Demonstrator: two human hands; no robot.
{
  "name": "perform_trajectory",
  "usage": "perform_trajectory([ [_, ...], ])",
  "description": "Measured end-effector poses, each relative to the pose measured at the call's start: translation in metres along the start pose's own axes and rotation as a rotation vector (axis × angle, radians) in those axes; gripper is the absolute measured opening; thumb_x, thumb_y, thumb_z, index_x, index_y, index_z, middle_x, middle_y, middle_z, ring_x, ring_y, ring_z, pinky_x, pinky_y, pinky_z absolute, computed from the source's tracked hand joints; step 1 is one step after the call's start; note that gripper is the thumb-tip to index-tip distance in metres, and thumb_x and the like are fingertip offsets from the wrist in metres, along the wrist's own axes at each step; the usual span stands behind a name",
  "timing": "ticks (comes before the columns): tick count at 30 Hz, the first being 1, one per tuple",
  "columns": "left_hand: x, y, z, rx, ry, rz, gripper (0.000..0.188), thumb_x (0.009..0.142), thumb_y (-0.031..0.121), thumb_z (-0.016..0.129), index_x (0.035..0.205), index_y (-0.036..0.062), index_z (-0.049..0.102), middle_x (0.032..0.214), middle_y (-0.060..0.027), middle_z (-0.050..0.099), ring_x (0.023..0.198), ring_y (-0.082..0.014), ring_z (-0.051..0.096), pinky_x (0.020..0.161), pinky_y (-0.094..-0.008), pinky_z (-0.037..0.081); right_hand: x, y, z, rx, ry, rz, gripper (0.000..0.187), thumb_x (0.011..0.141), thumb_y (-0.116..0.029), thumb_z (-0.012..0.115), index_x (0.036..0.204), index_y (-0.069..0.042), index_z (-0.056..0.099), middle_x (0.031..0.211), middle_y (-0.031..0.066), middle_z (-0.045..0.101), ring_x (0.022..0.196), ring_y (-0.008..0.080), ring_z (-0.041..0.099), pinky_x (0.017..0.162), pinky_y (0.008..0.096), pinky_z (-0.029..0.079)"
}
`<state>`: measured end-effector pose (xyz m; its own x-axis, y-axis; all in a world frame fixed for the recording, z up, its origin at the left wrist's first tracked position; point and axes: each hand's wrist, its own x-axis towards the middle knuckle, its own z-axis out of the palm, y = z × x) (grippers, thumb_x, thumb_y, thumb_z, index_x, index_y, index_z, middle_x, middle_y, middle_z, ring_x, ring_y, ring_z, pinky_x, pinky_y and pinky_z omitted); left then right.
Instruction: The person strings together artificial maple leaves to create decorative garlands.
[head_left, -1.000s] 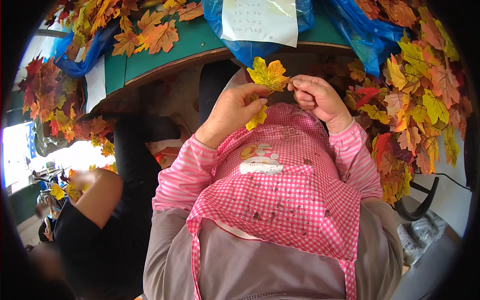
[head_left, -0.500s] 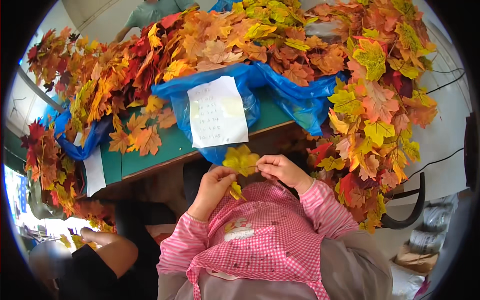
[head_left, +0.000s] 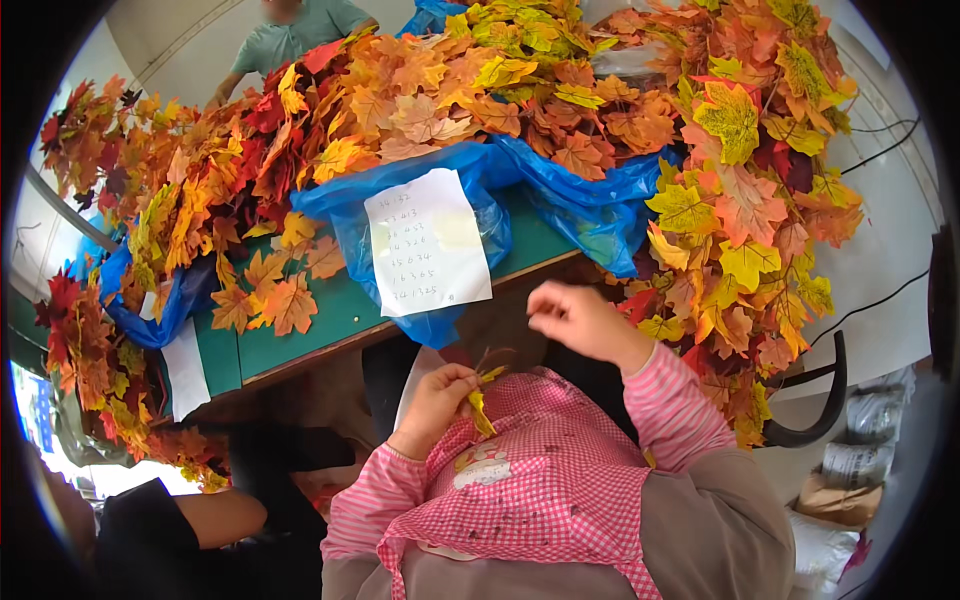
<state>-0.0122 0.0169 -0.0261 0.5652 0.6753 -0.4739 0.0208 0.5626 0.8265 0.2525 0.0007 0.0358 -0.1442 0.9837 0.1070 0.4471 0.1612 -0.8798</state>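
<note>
The left hand's fingers (head_left: 462,374) pinch a yellow maple leaf (head_left: 481,413), now without the right hand (head_left: 585,322), which has drawn away toward the near edge of the counter (head_left: 335,318); the left alone seems to support it. The right fingers curl loosely; blur hides whether they hold anything. The leaf hangs narrow, edge-on or folded, above the pink checked apron (head_left: 520,470).

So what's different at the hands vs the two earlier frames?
Right hand let go of the stem area and moved up and right, away from the left hand; no held item visible in it. The broad yellow leaf between the hands no longer shows there. Unchanged: left hand pinches a yellow leaf piece; paper sheet lies on blue plastic.
</note>
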Motion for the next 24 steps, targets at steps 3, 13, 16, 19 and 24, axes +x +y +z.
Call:
perform_trajectory([
  [3, 0.015, -0.017, -0.016, -0.059, 0.045, 0.01, 0.012, 0.095, 0.01, 0.056, 0.098, -0.0003, 0.062, 0.076, -0.0064, 0.063, 0.046, -0.009, 0.044, 0.042, -0.021, 0.031, 0.021, -0.02, -0.025, 0.022, 0.158, 0.102, 0.013, 0.092, -0.01, 0.067, 0.087, -0.002, 0.058, 0.073, -0.0046, 0.056, 0.068, 0.003, 0.05, 0.06, 0.0213, 0.042],
  [13, 0.037, -0.055, -0.043, -0.32, 0.054, 0.004, 0.011, 0.098, 0.012, 0.054, 0.096, 0.0036, 0.06, 0.08, -0.0073, 0.064, 0.043, -0.0087, 0.039, 0.038, -0.0208, 0.024, 0.05, -0.016, 0.012, 0.161, 0.311, -0.052, 0.017, 0.095, -0.012, 0.062, 0.082, -0.002, 0.059, 0.063, -0.0005, 0.053, 0.06, 0.0057, 0.047, 0.056, 0.0238, 0.041],
  [16, 0.035, -0.052, -0.041, -0.313, 0.042, 0.003, 0.011, 0.098, 0.012, 0.053, 0.098, 0.0032, 0.06, 0.081, -0.0076, 0.065, 0.045, -0.0086, 0.04, 0.04, -0.0209, 0.026, 0.056, -0.018, 0.015, 0.063, 0.266, -0.059, 0.019, 0.095, -0.014, 0.063, 0.081, -0.001, 0.06, 0.064, -0.0002, 0.056, 0.059, 0.0061, 0.049, 0.055, 0.024, 0.042],
  [19, 0.036, -0.052, -0.041, -0.323, 0.031, -0.009, 0.012, 0.099, 0.012, 0.054, 0.101, 0.0022, 0.06, 0.082, -0.0074, 0.065, 0.047, -0.008, 0.041, 0.041, -0.0211, 0.028, 0.068, -0.024, 0.003, 0.0, 0.233, 0.005, 0.022, 0.093, -0.015, 0.066, 0.078, 0.0, 0.062, 0.061, -0.0008, 0.053, 0.056, 0.0048, 0.047, 0.051, 0.0246, 0.039],
  [24, 0.039, -0.054, -0.038, -0.302, 0.028, -0.005, 0.012, 0.099, 0.012, 0.055, 0.103, 0.002, 0.059, 0.082, -0.0072, 0.066, 0.049, -0.0081, 0.044, 0.042, -0.0206, 0.03, 0.155, -0.053, -0.016, -0.266, 0.42, -0.446, 0.017, 0.09, -0.018, 0.065, 0.091, -0.001, 0.068, 0.081, 0.0109, 0.066, 0.073, 0.0241, 0.062, 0.067, 0.0352, 0.049],
])
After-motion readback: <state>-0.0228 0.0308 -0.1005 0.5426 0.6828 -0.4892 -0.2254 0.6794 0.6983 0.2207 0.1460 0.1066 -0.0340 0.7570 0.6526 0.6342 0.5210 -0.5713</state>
